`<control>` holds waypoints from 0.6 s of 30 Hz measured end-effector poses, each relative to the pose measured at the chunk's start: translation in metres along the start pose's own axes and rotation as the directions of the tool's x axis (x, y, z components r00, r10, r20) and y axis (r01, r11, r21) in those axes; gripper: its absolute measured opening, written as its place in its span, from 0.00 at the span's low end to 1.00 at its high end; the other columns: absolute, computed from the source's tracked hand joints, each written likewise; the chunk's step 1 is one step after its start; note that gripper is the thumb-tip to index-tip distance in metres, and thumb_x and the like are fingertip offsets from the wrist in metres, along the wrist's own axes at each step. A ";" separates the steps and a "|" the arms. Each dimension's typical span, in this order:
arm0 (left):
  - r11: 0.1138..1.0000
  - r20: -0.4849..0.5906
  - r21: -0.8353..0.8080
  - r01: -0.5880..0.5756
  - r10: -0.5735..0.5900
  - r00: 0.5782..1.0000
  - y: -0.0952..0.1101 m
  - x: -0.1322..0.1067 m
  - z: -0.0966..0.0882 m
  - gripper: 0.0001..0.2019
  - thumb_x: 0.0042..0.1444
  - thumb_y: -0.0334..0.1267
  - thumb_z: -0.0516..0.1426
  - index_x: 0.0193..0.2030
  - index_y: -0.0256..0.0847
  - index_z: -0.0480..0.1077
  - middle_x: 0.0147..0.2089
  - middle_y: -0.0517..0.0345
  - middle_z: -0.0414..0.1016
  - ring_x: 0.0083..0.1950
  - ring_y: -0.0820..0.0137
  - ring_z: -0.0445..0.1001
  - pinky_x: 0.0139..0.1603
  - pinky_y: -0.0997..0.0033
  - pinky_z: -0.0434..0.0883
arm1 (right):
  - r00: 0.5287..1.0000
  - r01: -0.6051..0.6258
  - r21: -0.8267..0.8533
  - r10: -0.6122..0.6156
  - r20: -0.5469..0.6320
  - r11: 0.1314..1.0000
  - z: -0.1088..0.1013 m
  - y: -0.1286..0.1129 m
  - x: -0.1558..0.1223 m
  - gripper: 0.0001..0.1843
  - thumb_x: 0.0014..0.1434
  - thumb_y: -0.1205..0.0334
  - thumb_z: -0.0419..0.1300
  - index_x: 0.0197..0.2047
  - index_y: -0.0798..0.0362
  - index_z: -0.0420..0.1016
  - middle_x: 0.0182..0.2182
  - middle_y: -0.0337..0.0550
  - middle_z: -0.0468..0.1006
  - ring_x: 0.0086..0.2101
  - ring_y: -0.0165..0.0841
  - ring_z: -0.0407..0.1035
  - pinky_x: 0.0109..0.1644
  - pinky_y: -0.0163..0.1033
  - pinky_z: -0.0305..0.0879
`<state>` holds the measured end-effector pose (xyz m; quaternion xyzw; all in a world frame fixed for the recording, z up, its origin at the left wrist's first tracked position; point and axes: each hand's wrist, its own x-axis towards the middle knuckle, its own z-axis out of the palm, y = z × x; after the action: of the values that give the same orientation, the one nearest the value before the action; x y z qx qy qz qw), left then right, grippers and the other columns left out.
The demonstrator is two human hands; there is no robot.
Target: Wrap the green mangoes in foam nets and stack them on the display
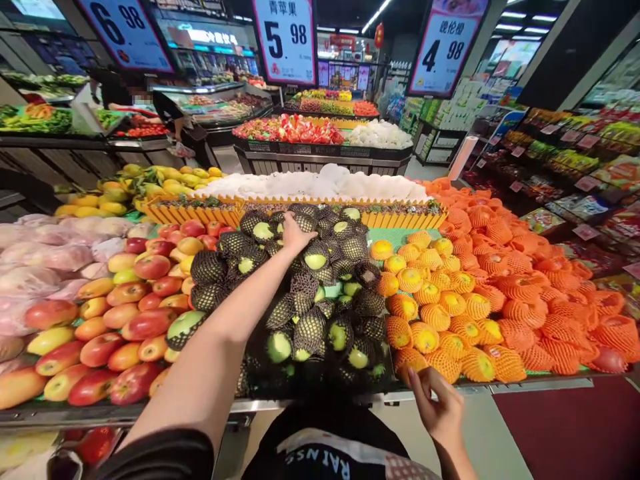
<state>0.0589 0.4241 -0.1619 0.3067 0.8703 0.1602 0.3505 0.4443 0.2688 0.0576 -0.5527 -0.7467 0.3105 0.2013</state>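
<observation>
My left hand (297, 235) reaches across to the far part of a pile of green apples (316, 260) wrapped in black foam nets. It lies over the netted apples, its thumb stretched out to the right, apart from the other fingers. Part of its fingers is hidden, and no apple shows lifted in it. My right hand (443, 403) hangs at the stand's front edge, just before the oranges (425, 337) in yellow-orange nets. Its fingers are loosely bent with gaps between them, holding nothing.
Red-yellow apples (150, 323) and pale wrapped fruit (30, 280) lie to the left. Fruit in orange nets (530, 293) is heaped right. A low yellow fence (405, 219) crosses behind the apples. Price signs (285, 40) hang above; a person (170, 110) stands far left.
</observation>
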 end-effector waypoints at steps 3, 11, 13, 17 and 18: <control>0.962 0.117 0.271 -0.035 0.004 0.993 0.008 0.013 0.024 0.44 0.53 0.40 0.71 0.68 0.28 0.51 0.69 0.26 0.59 0.70 0.45 0.58 0.67 0.45 0.62 | 0.995 -0.096 -0.068 0.096 -0.011 0.993 -0.034 0.031 0.001 0.22 0.63 0.71 0.64 0.26 0.51 0.55 0.22 0.31 0.59 0.22 0.23 0.57 0.28 0.31 0.57; 0.889 0.141 0.451 0.073 -0.151 0.978 0.033 0.011 0.030 0.55 0.57 0.56 0.65 0.77 0.23 0.42 0.78 0.24 0.41 0.77 0.34 0.42 0.75 0.39 0.50 | 0.994 -0.106 -0.030 0.107 0.020 0.994 -0.060 0.106 0.026 0.23 0.62 0.69 0.65 0.24 0.51 0.54 0.21 0.31 0.55 0.22 0.23 0.53 0.28 0.33 0.55; 0.851 0.172 0.523 0.044 -0.157 0.972 0.039 -0.004 0.029 0.56 0.58 0.58 0.62 0.78 0.27 0.38 0.79 0.28 0.38 0.78 0.36 0.41 0.76 0.41 0.51 | 0.994 -0.049 0.028 0.046 0.095 0.998 -0.050 0.117 0.042 0.23 0.63 0.69 0.64 0.25 0.51 0.54 0.21 0.30 0.56 0.21 0.23 0.55 0.27 0.33 0.56; 0.764 0.185 0.634 -0.124 0.005 0.983 0.049 -0.052 0.032 0.48 0.64 0.55 0.57 0.77 0.23 0.41 0.78 0.24 0.38 0.78 0.34 0.41 0.75 0.38 0.51 | 0.948 -0.042 0.006 0.037 0.316 0.999 -0.011 0.131 0.085 0.17 0.66 0.60 0.63 0.28 0.51 0.62 0.24 0.34 0.67 0.25 0.27 0.65 0.31 0.33 0.61; 0.748 0.206 0.622 -0.232 0.130 0.970 0.051 -0.065 0.036 0.41 0.66 0.50 0.56 0.75 0.23 0.47 0.77 0.25 0.45 0.77 0.36 0.46 0.73 0.40 0.54 | 0.924 -0.055 -0.025 0.060 0.377 0.998 0.004 0.133 0.095 0.15 0.67 0.58 0.62 0.30 0.51 0.65 0.27 0.36 0.71 0.28 0.29 0.68 0.34 0.34 0.63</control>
<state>0.1429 0.4228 -0.1288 0.5022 0.8096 -0.1368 0.2712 0.5057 0.3846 -0.0403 -0.5058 -0.7570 0.4116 0.0409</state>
